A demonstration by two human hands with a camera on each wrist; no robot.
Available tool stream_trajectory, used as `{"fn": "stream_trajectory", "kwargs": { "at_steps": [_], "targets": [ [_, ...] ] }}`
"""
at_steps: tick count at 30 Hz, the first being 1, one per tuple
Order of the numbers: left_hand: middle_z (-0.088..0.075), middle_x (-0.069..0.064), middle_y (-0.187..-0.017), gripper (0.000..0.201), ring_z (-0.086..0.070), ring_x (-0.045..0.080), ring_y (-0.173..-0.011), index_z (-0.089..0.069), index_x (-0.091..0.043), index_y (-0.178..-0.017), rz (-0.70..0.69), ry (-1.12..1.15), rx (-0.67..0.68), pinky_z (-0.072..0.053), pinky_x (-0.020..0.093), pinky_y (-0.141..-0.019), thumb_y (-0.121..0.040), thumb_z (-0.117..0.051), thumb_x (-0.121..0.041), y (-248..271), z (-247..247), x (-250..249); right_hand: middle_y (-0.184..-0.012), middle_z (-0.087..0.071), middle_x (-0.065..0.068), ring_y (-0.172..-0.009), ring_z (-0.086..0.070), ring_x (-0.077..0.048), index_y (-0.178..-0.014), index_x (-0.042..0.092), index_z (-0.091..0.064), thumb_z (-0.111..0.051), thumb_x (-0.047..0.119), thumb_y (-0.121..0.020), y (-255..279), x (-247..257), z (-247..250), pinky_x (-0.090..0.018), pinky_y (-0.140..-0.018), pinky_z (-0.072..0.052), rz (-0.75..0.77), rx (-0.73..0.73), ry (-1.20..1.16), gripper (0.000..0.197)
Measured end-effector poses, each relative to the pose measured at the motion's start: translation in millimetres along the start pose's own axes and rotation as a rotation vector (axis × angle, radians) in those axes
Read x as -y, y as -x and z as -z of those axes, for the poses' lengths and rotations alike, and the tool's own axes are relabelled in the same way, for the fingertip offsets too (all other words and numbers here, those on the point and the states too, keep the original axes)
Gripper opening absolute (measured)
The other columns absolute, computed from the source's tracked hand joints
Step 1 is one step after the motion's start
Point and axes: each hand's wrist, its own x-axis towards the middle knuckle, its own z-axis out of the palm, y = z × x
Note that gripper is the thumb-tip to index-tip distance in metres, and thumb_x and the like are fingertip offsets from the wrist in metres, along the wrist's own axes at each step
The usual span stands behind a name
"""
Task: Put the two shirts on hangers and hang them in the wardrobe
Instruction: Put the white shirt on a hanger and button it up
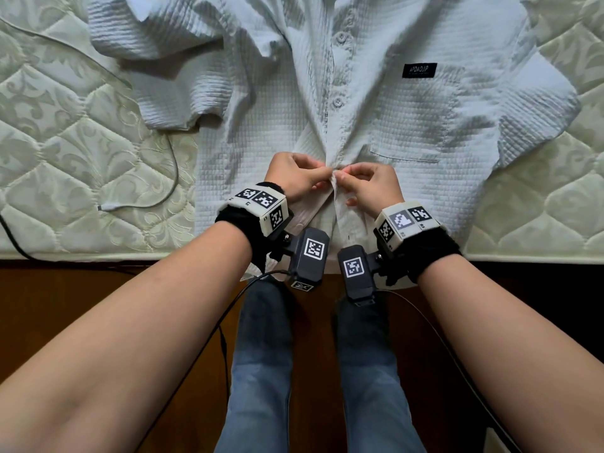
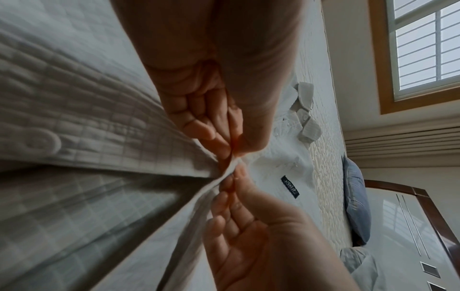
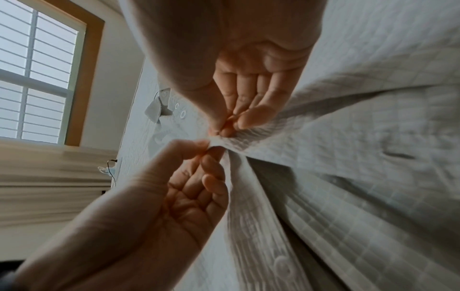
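Head view: a pale waffle-textured shirt (image 1: 376,119) lies front-up on a quilted mattress (image 1: 65,158), its collar end toward 12 o'clock and its hem hanging over the mattress edge at 6 o'clock. A dark label (image 1: 419,70) sits on the chest at 1 o'clock from the hands, above a patch pocket (image 1: 411,129). Two buttons (image 1: 340,68) on the placket, toward 12 o'clock from the hands, appear fastened. The left hand (image 1: 294,176) and right hand (image 1: 372,184) meet at the placket near picture centre, fingers curled, each pinching an edge of the shirt front; the fingertips nearly touch. Below the hands the two front edges lie apart. A thin cable (image 1: 170,178) loops over the mattress at 9 o'clock. Left wrist view: thumb and fingers (image 2: 211,135) nip a fold of cloth; a blue pillow (image 2: 356,202) lies at 3 o'clock and a window (image 2: 428,45) at 1 o'clock. Right wrist view: fingertips (image 3: 248,120) clamp the facing edge, with a loose button (image 3: 283,265) at 5 o'clock.
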Motion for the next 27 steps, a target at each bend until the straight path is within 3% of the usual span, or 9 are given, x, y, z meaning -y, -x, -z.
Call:
{"fn": "stream_trajectory", "kwargs": {
  "at_steps": [3, 6, 12, 17, 20, 23, 27],
  "targets": [
    [-0.062, -0.004, -0.046, 0.02, -0.06, 0.008, -0.052, -0.062, -0.012, -0.059, 0.016, 0.037, 0.011, -0.045, 0.013, -0.051, -0.076, -0.071, -0.006, -0.5, 1.1, -1.5, -0.07, -0.06, 0.002, -0.06, -0.053, -0.004, -0.065, 0.014, -0.055, -0.062, 0.006, -0.086, -0.6, 1.0, -1.5, -0.012, -0.041, -0.045, -0.006, -0.001, -0.022, 0.024],
    [-0.063, -0.003, -0.046, 0.02, -0.061, 0.009, -0.053, -0.061, -0.011, -0.06, 0.037, 0.083, 0.012, -0.045, 0.011, -0.049, -0.077, -0.069, -0.003, 0.0, 0.9, 0.2, -0.071, -0.06, 0.001, -0.062, -0.053, -0.007, -0.066, 0.013, -0.056, -0.062, 0.006, -0.086, -0.7, 0.0, -3.5, -0.012, -0.041, -0.046, -0.02, -0.001, -0.044, 0.022],
    [-0.06, -0.008, -0.042, 0.022, -0.057, -0.001, -0.043, -0.058, -0.01, -0.062, -0.05, 0.051, 0.009, -0.041, 0.008, -0.045, -0.078, -0.07, -0.002, 7.2, 3.1, 3.0, -0.063, -0.053, -0.003, -0.053, -0.049, -0.007, -0.069, 0.009, -0.06, -0.062, 0.008, -0.087, -0.5, 6.9, -1.3, -0.014, -0.043, -0.044, -0.107, 0.063, -0.041, 0.018],
    [-0.066, 0.0, -0.057, 0.019, -0.056, 0.001, -0.042, -0.06, -0.008, -0.065, -0.079, -0.006, -0.078, -0.047, 0.013, -0.049, -0.076, -0.075, -0.011, 8.3, 5.5, 7.3, -0.065, -0.056, -0.001, -0.052, -0.047, -0.005, -0.074, 0.011, -0.063, -0.062, 0.012, -0.087, 3.8, 6.8, 2.9, -0.013, -0.044, -0.041, -0.1, 0.077, -0.086, 0.013],
    [-0.063, -0.002, -0.055, 0.02, -0.055, 0.002, -0.04, -0.059, -0.01, -0.064, -0.034, -0.011, -0.122, -0.047, 0.014, -0.047, -0.079, -0.072, -0.009, 13.8, 8.8, 17.1, -0.067, -0.059, -0.001, -0.053, -0.049, -0.006, -0.078, 0.011, -0.065, -0.061, 0.011, -0.088, 9.0, -1.1, 10.2, -0.014, -0.045, -0.042, -0.098, 0.009, -0.049, 0.011],
    [-0.063, 0.002, -0.061, 0.018, -0.057, 0.008, -0.051, -0.061, -0.012, -0.065, 0.047, -0.048, -0.136, -0.048, 0.019, -0.055, -0.08, -0.071, -0.012, 26.3, 14.4, 35.0, -0.067, -0.06, -0.003, -0.052, -0.048, -0.007, -0.09, 0.0, -0.068, -0.06, 0.01, -0.087, 21.9, -13.6, 18.7, -0.015, -0.045, -0.042, -0.173, -0.013, -0.005, 0.012],
    [-0.071, 0.004, -0.083, 0.007, -0.063, 0.012, -0.079, -0.073, -0.012, -0.079, 0.12, -0.245, -0.198, -0.051, 0.024, -0.079, -0.081, -0.07, -0.018, 41.1, 20.3, 64.7, -0.066, -0.061, -0.005, -0.045, -0.047, -0.005, -0.097, -0.005, -0.067, -0.062, 0.01, -0.086, 41.3, -34.6, 25.5, -0.012, -0.041, -0.042, -0.329, 0.019, 0.027, 0.019]
  ]
}}
